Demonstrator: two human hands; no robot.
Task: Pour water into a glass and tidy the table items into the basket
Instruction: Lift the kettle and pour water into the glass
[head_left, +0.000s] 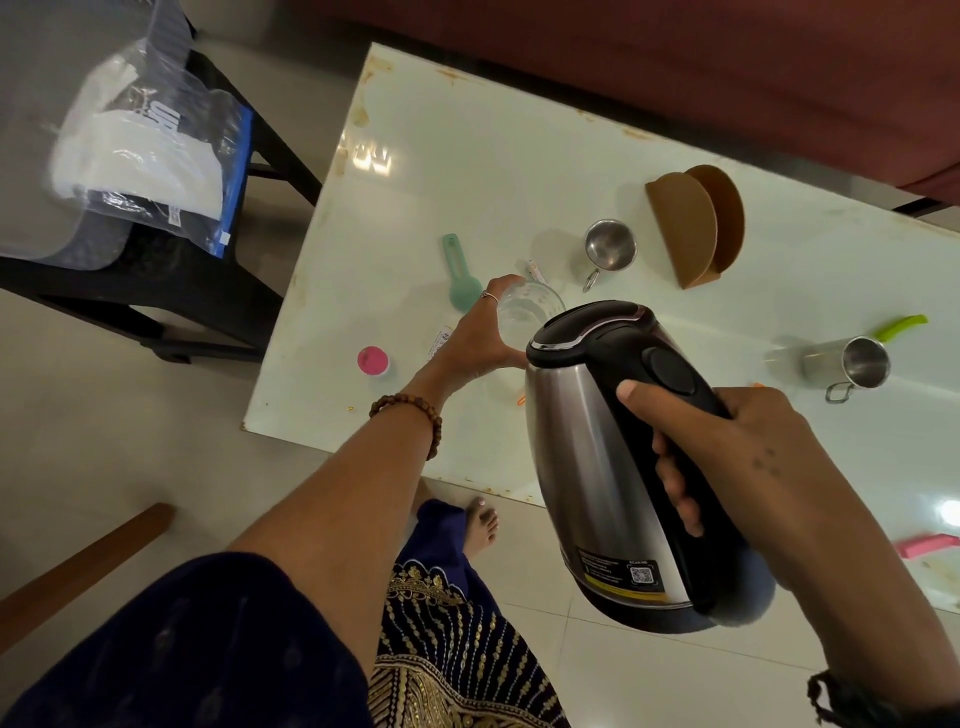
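Fingers (675, 483) of the right hand (753, 457) are clenched around the black handle of a stainless steel electric kettle (597, 457), thumb lying along the handle top just short of the round lid button. The kettle is tipped forward, its lid end over the clear glass (527, 317). The left hand (480, 338) wraps the near side of that glass, which stands on the white glossy table (467, 156); a bead bracelet (410, 415) circles the wrist.

Beyond the glass stands a small steel mug (609, 245), and past it a brown napkin holder (696, 228). Left of the glass lies a teal spoon (461, 278); nearer and further left sits a pink-lidded container (373, 361). Well right of the glass, a second steel mug (852, 366) lies on its side beside a green-handled utensil (901, 327).

The table's edges are stained and chipped. Pale floor tiles surround it, a dark stool (171, 270) with a clear zip bag (150, 145) stands to the left, and a maroon sofa (675, 67) lies behind. The kettle's label bears a QR code (641, 575); its text is too small to read.
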